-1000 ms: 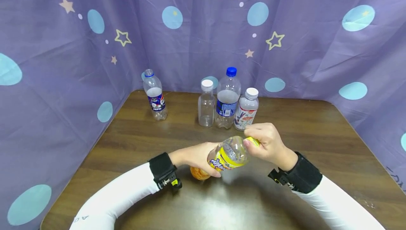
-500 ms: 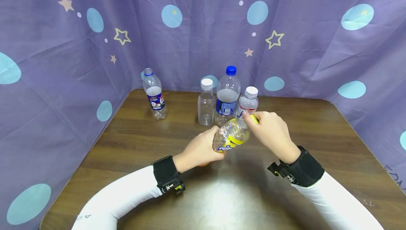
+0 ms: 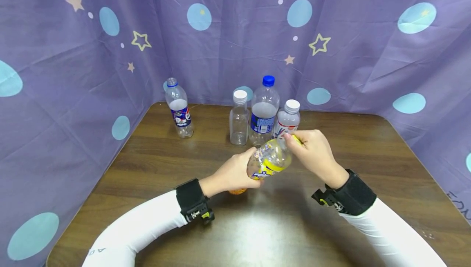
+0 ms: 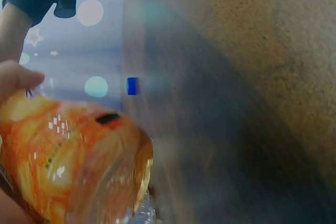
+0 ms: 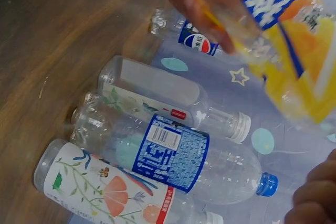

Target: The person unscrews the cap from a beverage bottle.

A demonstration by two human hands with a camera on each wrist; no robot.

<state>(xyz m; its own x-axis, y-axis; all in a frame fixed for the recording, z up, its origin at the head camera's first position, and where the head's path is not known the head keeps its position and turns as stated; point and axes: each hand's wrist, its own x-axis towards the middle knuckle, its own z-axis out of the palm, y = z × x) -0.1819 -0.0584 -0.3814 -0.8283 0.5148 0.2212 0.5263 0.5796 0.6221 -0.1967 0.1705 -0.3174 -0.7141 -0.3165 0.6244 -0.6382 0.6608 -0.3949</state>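
In the head view, the left hand [image 3: 232,173] was wrapped around the lower body of a clear yellow-labelled bottle [image 3: 268,161] at the centre of the frame, held above the desk [image 3: 154,156]. The right hand [image 3: 312,150] pinched its yellow cap [image 3: 295,138] with curled fingers. The bottle lay tilted, its long axis running from lower left up to the cap at upper right; it looked empty. Behind it stood four clear bottles: a Pepsi bottle [image 3: 178,109] at left without a cap, a white-capped plain bottle [image 3: 239,117], a blue-capped bottle [image 3: 263,111] and a white-capped flowered bottle [image 3: 288,117], all seemingly empty.

In the left wrist view, the orange base of the held bottle [image 4: 73,166] filled the lower left, with the hand's grip only at the frame edge.

In the right wrist view, the bottle's label [image 5: 283,35] crossed the upper right, the left hand's fingers [image 5: 197,11] curled on it; the right hand's fingertips [image 5: 315,198] showed at lower right.
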